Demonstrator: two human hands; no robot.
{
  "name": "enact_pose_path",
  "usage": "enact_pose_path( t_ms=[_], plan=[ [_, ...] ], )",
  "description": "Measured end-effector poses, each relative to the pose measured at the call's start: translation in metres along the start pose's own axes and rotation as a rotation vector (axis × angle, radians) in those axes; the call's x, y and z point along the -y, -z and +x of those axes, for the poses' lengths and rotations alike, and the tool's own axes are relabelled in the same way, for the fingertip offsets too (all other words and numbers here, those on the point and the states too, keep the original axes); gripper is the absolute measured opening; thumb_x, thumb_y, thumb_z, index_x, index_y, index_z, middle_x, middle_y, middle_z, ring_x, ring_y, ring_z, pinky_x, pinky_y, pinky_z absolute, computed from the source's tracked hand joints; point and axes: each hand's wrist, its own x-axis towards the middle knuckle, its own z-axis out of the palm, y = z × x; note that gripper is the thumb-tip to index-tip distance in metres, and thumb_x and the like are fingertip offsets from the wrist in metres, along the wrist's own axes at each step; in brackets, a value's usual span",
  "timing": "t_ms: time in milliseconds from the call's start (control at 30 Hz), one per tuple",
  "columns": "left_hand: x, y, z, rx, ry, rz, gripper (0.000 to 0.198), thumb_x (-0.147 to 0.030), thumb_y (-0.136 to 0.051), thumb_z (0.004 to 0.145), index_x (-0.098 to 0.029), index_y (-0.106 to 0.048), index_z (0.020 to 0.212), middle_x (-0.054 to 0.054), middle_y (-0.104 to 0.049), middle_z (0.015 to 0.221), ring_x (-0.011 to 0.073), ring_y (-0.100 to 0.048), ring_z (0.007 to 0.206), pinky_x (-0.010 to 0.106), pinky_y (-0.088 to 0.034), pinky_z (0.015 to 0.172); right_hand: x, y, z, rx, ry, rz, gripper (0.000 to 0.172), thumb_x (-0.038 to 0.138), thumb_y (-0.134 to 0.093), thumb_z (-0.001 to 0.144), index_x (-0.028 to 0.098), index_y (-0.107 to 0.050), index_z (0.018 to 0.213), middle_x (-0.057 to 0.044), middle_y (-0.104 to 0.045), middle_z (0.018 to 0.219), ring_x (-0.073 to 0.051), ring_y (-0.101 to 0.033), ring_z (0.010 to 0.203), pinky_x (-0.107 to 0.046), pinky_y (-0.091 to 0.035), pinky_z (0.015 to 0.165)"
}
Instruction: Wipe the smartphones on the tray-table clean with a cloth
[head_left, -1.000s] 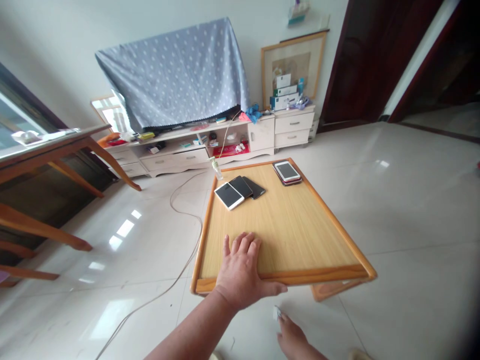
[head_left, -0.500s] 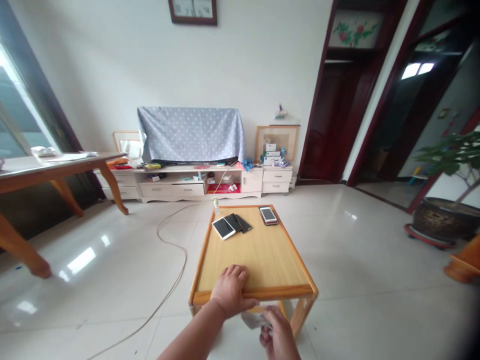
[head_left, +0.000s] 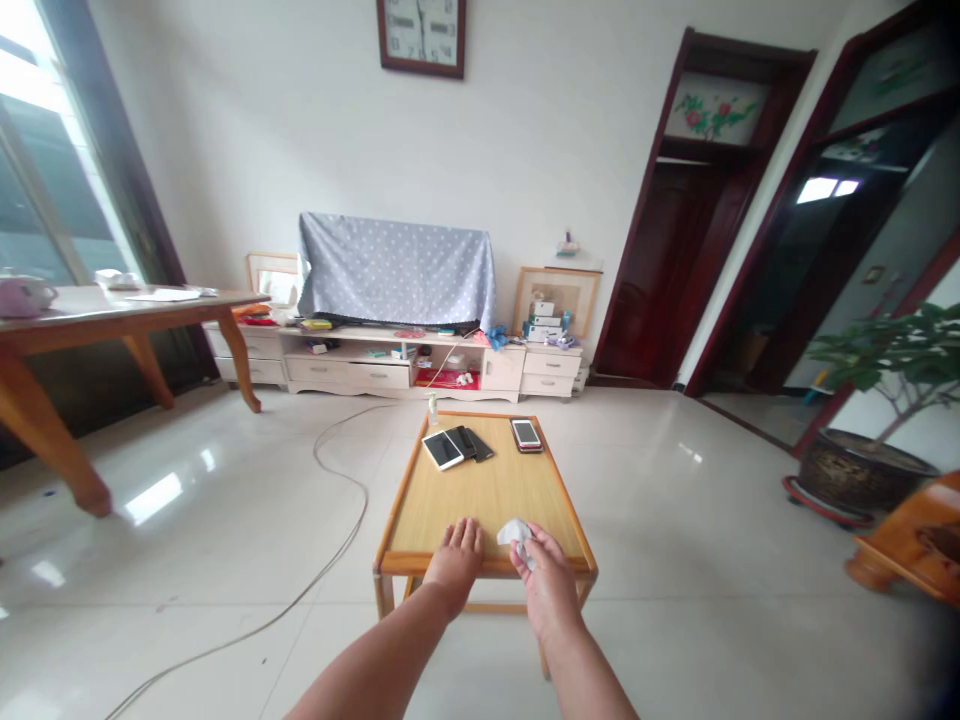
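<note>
My left hand lies flat on the near edge of a small wooden table, fingers stretched out and holding nothing. Just to its right, my right hand pinches a crumpled white tissue over the tabletop near the front edge. Toward the far left of the table, a white tablet overlaps dark phones fanned out beside it. At the far right corner a white phone rests on a dark reddish one. A small clear bottle stands at the far left corner.
A pale TV cabinet with a cloth-covered screen stands by the wall. A cable runs along the floor on the left. A larger wooden table is at left, a potted plant at right.
My right hand has risen with the tissue from below the table's front edge to above the top. My left hand stays at the edge, now flatter. The view has tilted upward.
</note>
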Motion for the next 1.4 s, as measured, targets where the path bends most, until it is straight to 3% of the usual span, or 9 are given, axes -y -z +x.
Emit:
enact_pose_path(
  t_ms=[167,367,700,900,1200,1400],
  plan=[
    [-0.008,-0.007,-0.024,-0.011,-0.003,0.046,0.083,-0.007,-0.054,0.079,-0.015,-0.024,0.156,0.017,-0.021,0.164,0.0339,-0.016,0.152,0.056,-0.023,0.122,0.0,0.025,-0.012,-0.053,0.076,-0.143,0.054,0.046,-0.083,0.066,0.018,-0.067,0.109,-0.006,-0.072,0.102,-0.02,-0.069,0.085,-0.032,-0.058,0.077],
    [-0.03,-0.01,-0.068,-0.026,-0.013,0.085,0.077,-0.008,-0.05,0.082,-0.014,-0.026,0.155,0.018,-0.025,0.162,0.0334,-0.023,0.15,0.056,-0.028,0.12,0.013,0.041,-0.037,-0.061,0.168,-0.336,0.051,0.055,-0.073,0.071,0.018,-0.068,0.105,-0.006,-0.074,0.092,-0.021,-0.068,0.077,-0.03,-0.056,0.068],
    [-0.072,-0.004,-0.174,-0.09,-0.019,0.142,0.072,-0.009,-0.047,0.083,-0.012,-0.031,0.154,0.016,-0.031,0.161,0.0334,-0.027,0.149,0.054,-0.033,0.119,0.041,0.038,-0.111,-0.021,0.327,-0.763,0.044,0.054,-0.057,0.078,0.02,-0.072,0.101,-0.009,-0.076,0.096,-0.026,-0.071,0.088,-0.03,-0.053,0.069],
    [-0.096,-0.002,-0.225,-0.117,-0.012,0.175,0.071,0.0,-0.039,0.083,-0.015,-0.036,0.152,0.013,-0.037,0.158,0.0296,-0.034,0.147,0.051,-0.039,0.116,0.05,0.043,-0.15,0.008,0.344,-0.881,0.043,0.05,-0.054,0.079,0.018,-0.074,0.1,-0.01,-0.076,0.096,-0.027,-0.07,0.091,-0.031,-0.052,0.073],
    [-0.112,0.008,-0.279,-0.139,-0.04,0.174,0.075,-0.002,-0.044,0.079,-0.015,-0.034,0.153,0.012,-0.032,0.16,0.0303,-0.032,0.147,0.05,-0.036,0.119,0.043,0.07,-0.179,0.012,0.328,-0.984,0.037,0.044,-0.052,0.08,0.021,-0.075,0.099,-0.009,-0.077,0.098,-0.027,-0.07,0.092,-0.032,-0.052,0.075],
    [-0.114,0.023,-0.29,-0.054,-0.059,0.093,0.077,-0.009,-0.048,0.079,-0.015,-0.032,0.154,0.013,-0.031,0.161,0.0325,-0.03,0.148,0.051,-0.035,0.119,0.024,0.082,-0.175,0.027,0.353,-0.992,0.04,0.046,-0.047,0.084,0.021,-0.072,0.103,-0.009,-0.075,0.105,-0.026,-0.069,0.099,-0.033,-0.052,0.083]
  ],
)
